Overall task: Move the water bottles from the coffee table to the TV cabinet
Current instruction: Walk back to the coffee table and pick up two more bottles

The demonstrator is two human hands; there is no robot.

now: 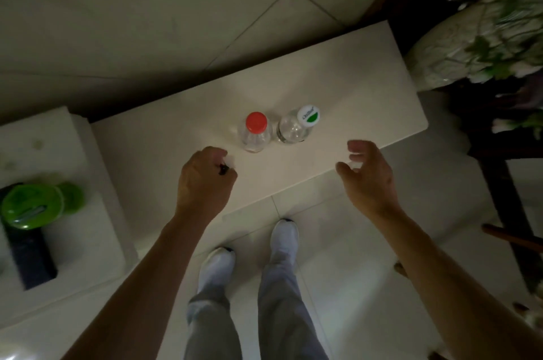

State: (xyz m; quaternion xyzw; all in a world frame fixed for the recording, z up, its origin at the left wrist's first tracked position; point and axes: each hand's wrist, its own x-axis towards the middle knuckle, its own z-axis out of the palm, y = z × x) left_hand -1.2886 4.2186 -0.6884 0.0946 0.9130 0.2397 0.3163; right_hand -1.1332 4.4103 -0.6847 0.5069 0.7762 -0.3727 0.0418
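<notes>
hovering at surface (338,89) front edge: right hand (370,180) hung loose, empty; left hand (205,180) curled, contents unclear. bottles (255,136) wanted mid-body grips.

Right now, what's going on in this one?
A person stands at a white surface with two clear water bottles upright side by side on it: a red-capped bottle and a white-capped bottle. Neither hand touches them. The left hand hovers near the red-capped one, fingers curled, with something small and dark I cannot identify. The right hand is open and empty.
</notes>
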